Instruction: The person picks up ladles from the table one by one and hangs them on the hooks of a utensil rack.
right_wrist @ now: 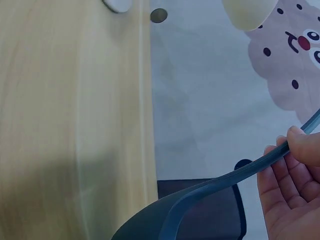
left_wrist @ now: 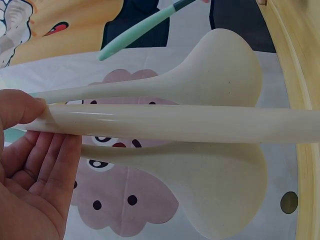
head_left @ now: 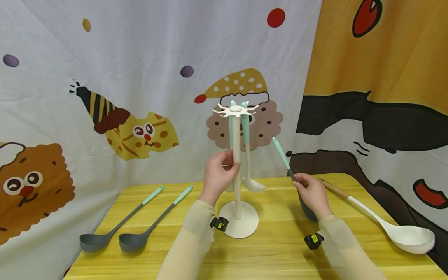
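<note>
A cream utensil stand point(head_left: 241, 229) rises from a round base to a ring of hooks at the top. My left hand point(head_left: 220, 175) holds its pole point(left_wrist: 200, 124) between thumb and fingers. Two cream ladles with mint handles hang from the hooks; one bowl point(head_left: 254, 185) shows right of the pole, the other is mostly hidden behind my hand. In the left wrist view, both cream bowls point(left_wrist: 227, 70) flank the pole. To the right of the stand, my right hand point(head_left: 311, 194) pinches a dark grey ladle point(right_wrist: 210, 185) by its shaft, mint handle point(head_left: 281, 151) up and bowl down.
Two grey ladles with mint handles, one outer point(head_left: 96, 242) and one inner point(head_left: 134, 241), lie on the wooden table point(head_left: 276, 256) at left. A large white ladle point(head_left: 409, 238) with a wooden handle lies at right. A printed curtain point(head_left: 157, 58) hangs behind the table.
</note>
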Demonstrator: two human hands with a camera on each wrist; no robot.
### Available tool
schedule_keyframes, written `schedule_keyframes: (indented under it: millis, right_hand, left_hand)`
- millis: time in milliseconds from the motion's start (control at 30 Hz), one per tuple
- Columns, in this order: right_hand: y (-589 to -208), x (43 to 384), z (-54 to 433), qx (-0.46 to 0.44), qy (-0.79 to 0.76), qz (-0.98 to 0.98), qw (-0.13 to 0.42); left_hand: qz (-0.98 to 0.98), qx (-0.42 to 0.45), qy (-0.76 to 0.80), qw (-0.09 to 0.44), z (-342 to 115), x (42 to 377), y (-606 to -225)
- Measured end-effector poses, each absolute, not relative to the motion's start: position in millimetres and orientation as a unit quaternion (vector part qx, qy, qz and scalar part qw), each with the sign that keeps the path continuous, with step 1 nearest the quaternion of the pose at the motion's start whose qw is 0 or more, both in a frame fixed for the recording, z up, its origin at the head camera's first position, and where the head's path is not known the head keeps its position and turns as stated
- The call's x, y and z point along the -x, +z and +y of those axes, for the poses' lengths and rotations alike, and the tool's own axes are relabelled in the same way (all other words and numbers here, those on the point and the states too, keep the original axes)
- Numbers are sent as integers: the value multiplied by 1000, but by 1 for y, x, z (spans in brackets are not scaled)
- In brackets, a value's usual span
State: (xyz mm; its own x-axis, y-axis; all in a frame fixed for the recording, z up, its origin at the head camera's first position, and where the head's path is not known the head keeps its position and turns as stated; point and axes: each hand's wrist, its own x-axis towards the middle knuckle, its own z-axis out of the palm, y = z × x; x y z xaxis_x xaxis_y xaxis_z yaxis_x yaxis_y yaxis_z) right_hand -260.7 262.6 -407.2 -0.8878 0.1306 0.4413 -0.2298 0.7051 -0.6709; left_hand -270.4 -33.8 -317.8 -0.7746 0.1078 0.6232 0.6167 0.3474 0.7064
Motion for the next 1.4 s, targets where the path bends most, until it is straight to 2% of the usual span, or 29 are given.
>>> schedule_keyframes:
  millis: [1400]
  right_hand:
    - [-361, 253, 225, -19, 466, -839, 281]
  left_hand:
    - [-785, 226, -524, 241, -34, 271, -319]
